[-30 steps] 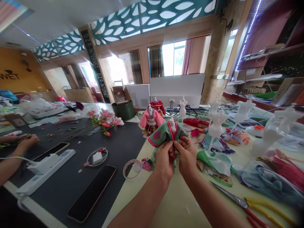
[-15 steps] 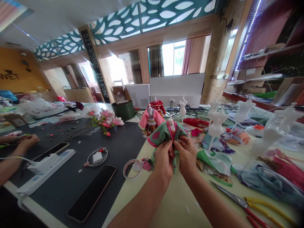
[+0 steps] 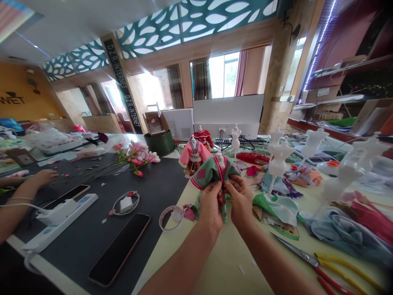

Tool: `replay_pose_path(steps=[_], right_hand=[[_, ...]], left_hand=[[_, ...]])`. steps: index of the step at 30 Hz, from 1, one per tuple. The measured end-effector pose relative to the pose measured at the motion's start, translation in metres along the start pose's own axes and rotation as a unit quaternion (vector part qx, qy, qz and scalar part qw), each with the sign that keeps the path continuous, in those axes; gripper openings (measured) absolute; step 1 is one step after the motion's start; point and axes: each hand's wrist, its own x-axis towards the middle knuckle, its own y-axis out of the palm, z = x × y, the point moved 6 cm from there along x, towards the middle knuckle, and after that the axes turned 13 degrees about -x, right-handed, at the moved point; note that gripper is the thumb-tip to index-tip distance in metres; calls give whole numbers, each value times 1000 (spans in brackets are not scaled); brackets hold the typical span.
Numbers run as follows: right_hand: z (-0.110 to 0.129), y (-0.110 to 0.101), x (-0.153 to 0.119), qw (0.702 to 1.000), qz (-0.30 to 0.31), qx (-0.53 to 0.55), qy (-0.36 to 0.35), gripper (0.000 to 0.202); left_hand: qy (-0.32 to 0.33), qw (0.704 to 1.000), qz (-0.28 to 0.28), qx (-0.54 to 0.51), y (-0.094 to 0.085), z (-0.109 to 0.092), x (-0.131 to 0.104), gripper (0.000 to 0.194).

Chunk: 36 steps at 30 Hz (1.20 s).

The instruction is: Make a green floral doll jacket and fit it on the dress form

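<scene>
A small green doll robe point(image 3: 205, 174) with red-pink trim hangs on a white mini mannequin point(image 3: 219, 159) before me. My left hand point(image 3: 211, 203) pinches its front edge at the waist, fingers closed. Close beside it, my right hand point(image 3: 240, 196) pinches the other side of the front, thumb and fingers pressed together. Behind the robe stand a doll outfit with a pink jacket point(image 3: 199, 152) and a red doll garment point(image 3: 204, 137), each on its own form. A roll of tape point(image 3: 170, 218) lies left of my hands.
Scissors point(image 3: 307, 257) with red and yellow handles lie at right, near fabric scraps point(image 3: 278, 205) and bare white mannequins point(image 3: 280, 160). On the left are a phone point(image 3: 120, 250), a power strip point(image 3: 61, 223), artificial flowers point(image 3: 139, 155) and another person's hand point(image 3: 46, 178).
My hands keep their pinch on the green robe and have barely shifted. At far left, the other person's hand has moved slightly up and right, its fingers reaching further out.
</scene>
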Motion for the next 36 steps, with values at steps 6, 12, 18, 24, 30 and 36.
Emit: replay_pose_path(steps=[6, 12, 18, 24, 30, 36], right_hand=[[1, 1, -1, 1000, 7, -8, -4, 36], [0, 0, -1, 999, 4, -29, -18, 35], [8, -5, -7, 994, -16, -91, -56, 19], [35, -16, -8, 980, -24, -136, -144, 15], [84, -14, 10, 899, -19, -281, -335, 3], [109, 10, 33, 814, 66, -409, -407, 14]], left_hand=[[16, 1000, -8, 19, 1, -3, -1, 32], [23, 999, -11, 20, 0, -4, 0, 31], [26, 998, -28, 42, -2, -4, -5, 35], [203, 959, 23, 198, 14, -36, -24, 26], [442, 798, 87, 401, 39, -94, -30, 9], [387, 737, 220, 508, 62, -103, 0, 32]])
